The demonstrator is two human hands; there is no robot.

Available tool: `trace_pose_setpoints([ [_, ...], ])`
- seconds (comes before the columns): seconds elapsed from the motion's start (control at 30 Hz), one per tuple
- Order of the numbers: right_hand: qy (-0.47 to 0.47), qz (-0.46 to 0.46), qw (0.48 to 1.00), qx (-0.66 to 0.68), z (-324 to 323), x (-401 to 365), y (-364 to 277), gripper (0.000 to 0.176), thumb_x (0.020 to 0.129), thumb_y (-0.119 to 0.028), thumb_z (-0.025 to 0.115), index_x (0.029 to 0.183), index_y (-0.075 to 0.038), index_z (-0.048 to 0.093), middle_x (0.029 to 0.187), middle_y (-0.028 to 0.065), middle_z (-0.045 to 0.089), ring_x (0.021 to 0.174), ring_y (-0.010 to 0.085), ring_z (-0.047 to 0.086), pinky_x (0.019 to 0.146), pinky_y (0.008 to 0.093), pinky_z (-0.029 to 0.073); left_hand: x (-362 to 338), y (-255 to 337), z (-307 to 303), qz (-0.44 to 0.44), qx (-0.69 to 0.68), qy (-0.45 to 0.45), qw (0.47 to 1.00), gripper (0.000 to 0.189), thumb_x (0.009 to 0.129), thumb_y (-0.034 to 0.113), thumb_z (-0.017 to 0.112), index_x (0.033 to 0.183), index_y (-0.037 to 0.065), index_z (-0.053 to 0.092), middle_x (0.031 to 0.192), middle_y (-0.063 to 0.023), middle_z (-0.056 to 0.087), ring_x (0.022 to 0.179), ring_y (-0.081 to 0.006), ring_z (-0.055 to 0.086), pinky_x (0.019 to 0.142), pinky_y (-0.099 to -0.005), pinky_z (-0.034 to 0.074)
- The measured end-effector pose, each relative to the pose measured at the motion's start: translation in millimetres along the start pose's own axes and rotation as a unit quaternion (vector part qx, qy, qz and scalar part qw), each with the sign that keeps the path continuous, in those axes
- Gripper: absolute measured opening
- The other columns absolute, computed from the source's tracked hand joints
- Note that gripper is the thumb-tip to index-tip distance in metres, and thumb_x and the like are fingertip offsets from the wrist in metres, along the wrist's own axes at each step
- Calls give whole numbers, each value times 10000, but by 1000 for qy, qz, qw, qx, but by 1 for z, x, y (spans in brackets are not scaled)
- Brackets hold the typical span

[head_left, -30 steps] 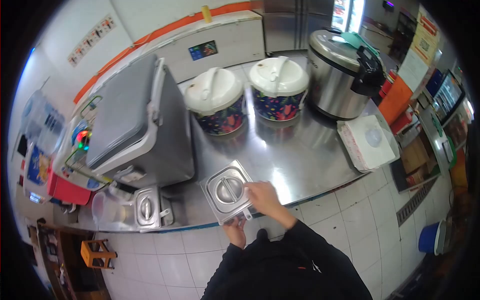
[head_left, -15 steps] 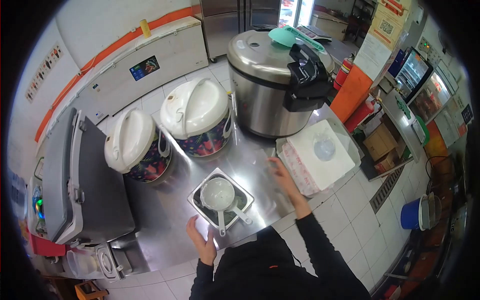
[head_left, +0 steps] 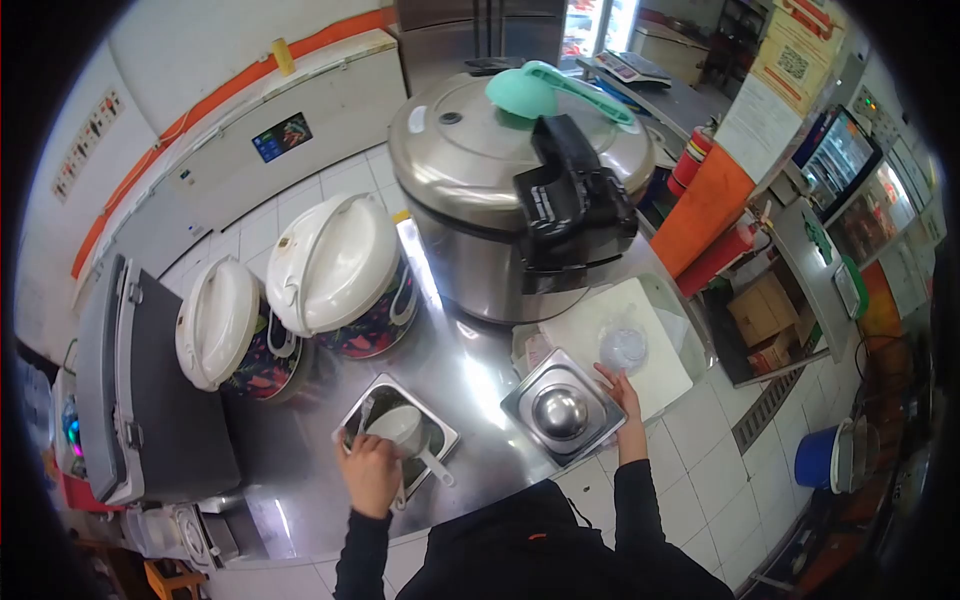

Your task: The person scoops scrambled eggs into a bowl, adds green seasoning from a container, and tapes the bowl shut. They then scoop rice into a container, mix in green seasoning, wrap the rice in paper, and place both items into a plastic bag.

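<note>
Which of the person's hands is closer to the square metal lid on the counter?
Right. The right hand touches the lid's right edge; the left hand is apart, at the open pan holding the white scoop.

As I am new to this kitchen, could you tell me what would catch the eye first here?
The big steel cooker with a teal scoop on top dominates the back of the counter. Two flowered cookers stand to its left. In front, the left hand is at an open pan with a ladle in it, the right hand at a steel lid beside it.
</note>
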State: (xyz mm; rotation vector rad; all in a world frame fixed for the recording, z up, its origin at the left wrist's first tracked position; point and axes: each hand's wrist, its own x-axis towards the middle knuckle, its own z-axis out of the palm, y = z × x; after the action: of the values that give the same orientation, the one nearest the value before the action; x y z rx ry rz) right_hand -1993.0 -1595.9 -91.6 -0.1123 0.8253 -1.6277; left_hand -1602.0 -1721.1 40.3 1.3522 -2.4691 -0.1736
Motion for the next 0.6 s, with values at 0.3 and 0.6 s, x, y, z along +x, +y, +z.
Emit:
trace_pose_setpoints([
  [0.3,121,-108,844,-511,20,-10,-35,291,832,-165,494,1088,-34,543,908,77,601,864,139,552,794,286,419,90,93,12,253,-39,-118,959,55,645,43,506,693,41,533,766,-91,539,763,-250,554,644,-344,446],
  [0.6,-15,-563,654,-506,244,22,-207,197,799,-32,508,980,-3,578,877,72,606,808,115,547,745,242,409,124,103,71,352,53,-132,925,134,689,145,523,725,42,600,970,-93,533,904,-233,529,746,-357,447],
])
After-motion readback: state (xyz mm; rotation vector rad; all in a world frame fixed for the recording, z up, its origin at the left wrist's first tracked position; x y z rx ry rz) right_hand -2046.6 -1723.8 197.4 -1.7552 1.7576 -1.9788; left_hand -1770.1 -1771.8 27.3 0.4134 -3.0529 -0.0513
